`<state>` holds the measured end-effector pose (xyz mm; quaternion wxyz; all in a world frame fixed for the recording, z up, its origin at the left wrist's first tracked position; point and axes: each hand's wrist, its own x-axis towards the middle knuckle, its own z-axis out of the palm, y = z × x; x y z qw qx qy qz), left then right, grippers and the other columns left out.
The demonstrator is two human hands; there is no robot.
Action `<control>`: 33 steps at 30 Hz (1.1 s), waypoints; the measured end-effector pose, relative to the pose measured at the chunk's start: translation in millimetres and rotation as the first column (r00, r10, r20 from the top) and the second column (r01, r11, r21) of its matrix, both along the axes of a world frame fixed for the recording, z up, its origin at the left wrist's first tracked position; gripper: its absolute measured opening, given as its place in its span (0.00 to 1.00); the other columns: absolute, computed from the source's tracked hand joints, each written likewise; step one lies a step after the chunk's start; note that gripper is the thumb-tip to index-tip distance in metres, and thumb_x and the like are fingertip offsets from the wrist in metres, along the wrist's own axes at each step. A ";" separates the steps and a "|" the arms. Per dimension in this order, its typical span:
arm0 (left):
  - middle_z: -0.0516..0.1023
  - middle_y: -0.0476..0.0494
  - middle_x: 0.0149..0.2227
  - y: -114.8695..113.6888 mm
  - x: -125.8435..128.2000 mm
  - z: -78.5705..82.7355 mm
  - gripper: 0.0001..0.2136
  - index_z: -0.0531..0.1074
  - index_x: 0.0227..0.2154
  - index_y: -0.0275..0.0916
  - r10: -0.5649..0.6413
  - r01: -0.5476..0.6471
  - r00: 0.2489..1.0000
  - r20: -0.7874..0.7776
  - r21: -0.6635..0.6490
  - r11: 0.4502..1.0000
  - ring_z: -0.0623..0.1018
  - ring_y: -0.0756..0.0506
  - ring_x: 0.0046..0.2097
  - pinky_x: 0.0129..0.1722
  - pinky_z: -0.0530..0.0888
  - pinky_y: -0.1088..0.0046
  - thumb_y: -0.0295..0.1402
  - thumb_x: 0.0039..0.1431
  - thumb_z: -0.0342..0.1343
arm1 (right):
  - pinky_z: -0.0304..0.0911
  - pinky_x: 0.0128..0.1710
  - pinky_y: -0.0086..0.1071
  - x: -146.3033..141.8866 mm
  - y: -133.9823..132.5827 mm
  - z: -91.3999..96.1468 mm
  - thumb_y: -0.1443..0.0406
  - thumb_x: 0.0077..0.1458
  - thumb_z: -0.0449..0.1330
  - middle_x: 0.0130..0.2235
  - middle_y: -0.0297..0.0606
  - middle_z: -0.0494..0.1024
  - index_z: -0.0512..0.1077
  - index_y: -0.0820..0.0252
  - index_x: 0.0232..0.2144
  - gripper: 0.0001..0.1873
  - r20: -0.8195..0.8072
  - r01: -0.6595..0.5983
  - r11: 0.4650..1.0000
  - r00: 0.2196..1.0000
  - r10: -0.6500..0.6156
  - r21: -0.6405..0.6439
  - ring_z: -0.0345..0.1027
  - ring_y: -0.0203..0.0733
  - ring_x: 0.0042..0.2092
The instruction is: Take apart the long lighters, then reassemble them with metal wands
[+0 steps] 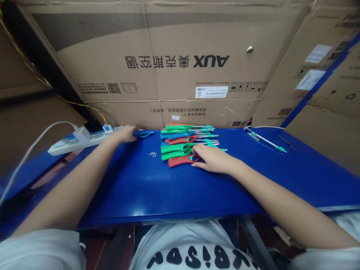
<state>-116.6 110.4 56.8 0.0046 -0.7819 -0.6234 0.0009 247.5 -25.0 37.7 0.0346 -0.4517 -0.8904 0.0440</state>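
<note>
Long-nosed utility lighters with green, blue and red handles lie side by side in a stack, metal tubes pointing right. At the near end is a red lighter (180,161); my right hand (210,157) has its fingers curled on this one around the trigger opening. Just behind it rests a green lighter (176,154). Away to the left, my left hand (128,134) is closed on a blue lighter handle part (144,134) near the back of the blue table (146,191). The grip end of that blue part is hidden by my fingers.
A white power strip (63,147) with plugged-in cables stands at the left. A loose metal lighter tube (267,140) with a teal end lies at the back right. Cardboard (174,37) walls off the back, and small metal bits (152,154) lie left of the stack.
</note>
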 end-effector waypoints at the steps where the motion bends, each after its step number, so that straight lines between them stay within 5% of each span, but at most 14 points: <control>1: 0.78 0.34 0.49 -1.2 6.1 -0.2 0.22 0.74 0.50 0.36 0.012 -0.013 1.000 0.011 0.045 0.999 0.76 0.34 0.54 0.53 0.73 0.62 0.28 0.49 0.58 | 0.61 0.35 0.34 1.0 0.3 2.1 0.55 0.62 0.62 0.50 0.46 0.75 0.67 0.60 0.48 0.18 -0.020 0.001 1.000 1.000 -0.001 -0.027 0.71 0.49 0.45; 3: 0.73 0.31 0.55 -12.5 23.9 1.2 0.24 0.71 0.55 0.33 0.005 -0.018 0.997 0.076 0.164 0.986 0.73 0.35 0.58 0.57 0.70 0.62 0.29 0.54 0.55 | 0.58 0.33 0.32 3.1 2.4 4.0 0.52 0.59 0.65 0.47 0.43 0.76 0.67 0.59 0.47 0.22 -0.043 0.003 0.997 0.999 -0.006 -0.075 0.71 0.47 0.43; 6: 0.76 0.36 0.49 -50.9 62.3 4.4 0.15 0.75 0.48 0.35 -0.222 0.091 0.921 0.320 0.379 0.921 0.77 0.40 0.50 0.53 0.74 0.64 0.32 0.60 0.51 | 0.55 0.32 0.31 5.4 6.5 0.8 0.50 0.54 0.68 0.42 0.40 0.76 0.67 0.58 0.41 0.23 -0.085 -0.016 0.992 0.996 0.005 -0.129 0.70 0.45 0.40; 9: 0.78 0.40 0.42 -99.6 101.5 0.8 0.11 0.76 0.40 0.37 -0.494 0.409 0.815 0.303 0.302 0.861 0.78 0.41 0.45 0.48 0.75 0.64 0.35 0.64 0.51 | 0.54 0.31 0.30 6.3 7.5 -5.7 0.48 0.52 0.68 0.38 0.38 0.75 0.67 0.58 0.37 0.23 -0.155 -0.054 0.986 0.987 0.029 -0.161 0.67 0.42 0.37; 14: 0.76 0.37 0.48 -141.6 131.3 -29.1 0.15 0.73 0.52 0.38 -0.686 0.678 0.684 0.249 0.130 0.723 0.75 0.39 0.50 0.51 0.73 0.62 0.37 0.66 0.55 | 0.56 0.32 0.29 11.9 2.7 -12.9 0.49 0.51 0.69 0.36 0.34 0.71 0.67 0.58 0.40 0.25 -0.264 -0.131 0.958 0.963 0.061 -0.256 0.63 0.39 0.35; 20: 0.73 0.40 0.45 -134.9 130.0 -55.1 0.12 0.73 0.51 0.39 -0.664 0.678 0.619 0.420 0.141 0.721 0.74 0.42 0.47 0.48 0.73 0.66 0.35 0.68 0.54 | 0.58 0.33 0.29 22.0 2.9 -15.0 0.48 0.49 0.70 0.36 0.33 0.70 0.68 0.59 0.40 0.27 -0.343 -0.179 0.937 0.937 0.070 -0.300 0.62 0.38 0.35; 33: 0.71 0.41 0.40 -139.5 131.0 -57.1 0.13 0.75 0.50 0.36 -0.654 0.574 0.633 0.414 0.316 0.756 0.72 0.41 0.44 0.46 0.73 0.62 0.33 0.64 0.59 | 0.60 0.38 0.34 15.0 -1.8 -13.7 0.54 0.54 0.69 0.42 0.41 0.71 0.64 0.58 0.40 0.22 -0.320 -0.158 0.987 0.936 0.145 -0.014 0.65 0.45 0.41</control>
